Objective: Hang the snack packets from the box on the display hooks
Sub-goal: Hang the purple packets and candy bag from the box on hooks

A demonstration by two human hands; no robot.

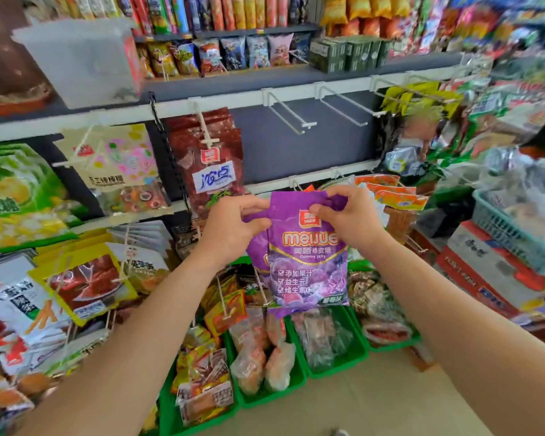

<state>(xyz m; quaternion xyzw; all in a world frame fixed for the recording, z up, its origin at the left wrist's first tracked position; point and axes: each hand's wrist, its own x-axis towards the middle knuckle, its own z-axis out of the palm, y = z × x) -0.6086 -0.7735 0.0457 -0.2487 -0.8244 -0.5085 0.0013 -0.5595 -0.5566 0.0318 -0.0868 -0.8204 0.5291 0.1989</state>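
At frame centre the left hand (pixel 233 225) and right hand (pixel 343 215) each pinch the top edge of the purple packet (pixel 309 272); it looks light, soft, probably slippery; best held by its flat top seal; bare hooks (pixel 291 116) stand upper centre.

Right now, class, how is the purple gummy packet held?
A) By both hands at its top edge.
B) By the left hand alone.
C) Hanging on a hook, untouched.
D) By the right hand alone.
A: left hand and right hand each pinch the top edge of the purple packet.
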